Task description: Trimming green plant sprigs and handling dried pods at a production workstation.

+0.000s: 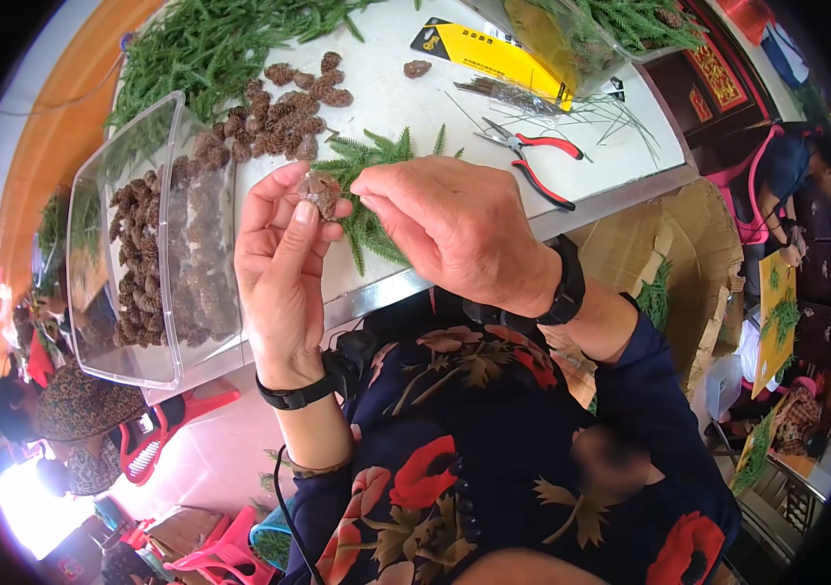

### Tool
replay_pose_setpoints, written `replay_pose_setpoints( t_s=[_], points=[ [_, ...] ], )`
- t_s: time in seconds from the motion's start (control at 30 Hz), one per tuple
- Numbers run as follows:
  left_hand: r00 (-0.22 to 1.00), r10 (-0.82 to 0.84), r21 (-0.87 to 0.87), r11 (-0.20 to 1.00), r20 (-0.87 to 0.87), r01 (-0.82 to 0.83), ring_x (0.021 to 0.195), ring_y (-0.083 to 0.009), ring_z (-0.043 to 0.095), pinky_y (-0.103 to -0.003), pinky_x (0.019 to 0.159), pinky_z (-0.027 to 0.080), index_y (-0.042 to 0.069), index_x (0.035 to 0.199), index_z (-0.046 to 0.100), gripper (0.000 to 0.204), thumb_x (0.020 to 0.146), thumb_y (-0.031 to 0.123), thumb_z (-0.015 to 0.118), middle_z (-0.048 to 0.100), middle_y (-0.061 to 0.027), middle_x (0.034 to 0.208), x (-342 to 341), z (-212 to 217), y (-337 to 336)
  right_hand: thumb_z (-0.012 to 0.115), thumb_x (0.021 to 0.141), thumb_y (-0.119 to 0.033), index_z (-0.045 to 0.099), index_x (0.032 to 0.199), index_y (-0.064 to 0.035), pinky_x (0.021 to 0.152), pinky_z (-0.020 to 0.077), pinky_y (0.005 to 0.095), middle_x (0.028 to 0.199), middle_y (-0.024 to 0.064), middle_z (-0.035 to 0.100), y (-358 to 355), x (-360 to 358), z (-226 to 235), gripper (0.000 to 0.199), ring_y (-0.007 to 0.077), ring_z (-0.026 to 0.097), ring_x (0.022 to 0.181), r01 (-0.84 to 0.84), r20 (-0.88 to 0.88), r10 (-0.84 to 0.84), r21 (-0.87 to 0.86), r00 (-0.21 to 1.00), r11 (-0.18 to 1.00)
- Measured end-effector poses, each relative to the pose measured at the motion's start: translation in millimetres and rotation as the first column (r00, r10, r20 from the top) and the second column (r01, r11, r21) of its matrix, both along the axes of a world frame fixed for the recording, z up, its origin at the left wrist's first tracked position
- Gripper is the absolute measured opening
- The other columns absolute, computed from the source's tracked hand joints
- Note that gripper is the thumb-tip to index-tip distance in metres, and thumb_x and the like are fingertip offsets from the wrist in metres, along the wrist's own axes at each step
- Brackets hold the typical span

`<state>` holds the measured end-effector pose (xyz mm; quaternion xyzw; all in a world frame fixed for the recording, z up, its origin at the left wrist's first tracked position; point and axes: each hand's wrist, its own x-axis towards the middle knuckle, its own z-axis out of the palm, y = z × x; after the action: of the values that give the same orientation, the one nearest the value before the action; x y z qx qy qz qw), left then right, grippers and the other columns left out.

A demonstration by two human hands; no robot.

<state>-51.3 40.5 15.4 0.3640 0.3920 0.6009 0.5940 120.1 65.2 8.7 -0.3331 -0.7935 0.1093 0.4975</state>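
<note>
My left hand (284,263) holds a small brown pine cone (321,191) between thumb and fingertips, just above the white table's near edge. My right hand (455,229) is right beside it, its fingertips pinched close to the cone; whether it holds a thin wire I cannot tell. Under both hands lies a green fir sprig (369,161) on the table. Both wrists wear black bands.
A clear plastic box (157,234) with several cones stands at the left. Loose cones (284,112), green sprigs (211,44), red-handled pliers (537,156), thin wires (513,97) and a yellow package (498,58) lie on the white table (386,78). Cardboard (689,253) and another person (786,185) are at the right.
</note>
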Motion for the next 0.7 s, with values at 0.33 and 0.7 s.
replay_pose_setpoints(
  t_s=[0.33,0.7],
  points=[
    [0.993,-0.041,-0.011,0.999,0.109,0.043,0.092,-0.0181,0.062,-0.024,0.080,0.052,-0.001,0.125,0.046,0.032,0.094,0.004,0.052,0.061,-0.0142,0.107,-2.6,-0.8,-1.7,0.067,0.078,0.001,0.062,0.092,-0.0039,0.052,0.0479,0.0318,0.072,0.0082,0.063,-1.2,0.8,3.8,0.016,0.0247,0.062,0.061,-0.019,0.019,0.019,0.031,1.000,0.999],
    [0.987,-0.051,0.004,0.999,0.150,0.051,0.093,-0.0181,0.063,-0.024,0.081,0.053,-0.001,0.126,0.046,0.032,0.094,0.005,0.052,0.061,-0.0144,0.108,-6.0,-1.2,-3.8,0.067,0.077,0.002,0.062,0.091,-0.0030,0.050,0.0476,0.0311,0.072,0.0092,0.064,-3.9,-1.0,2.9,0.015,0.0248,0.062,0.059,-0.011,-0.006,0.011,0.064,1.000,0.998]
  ],
)
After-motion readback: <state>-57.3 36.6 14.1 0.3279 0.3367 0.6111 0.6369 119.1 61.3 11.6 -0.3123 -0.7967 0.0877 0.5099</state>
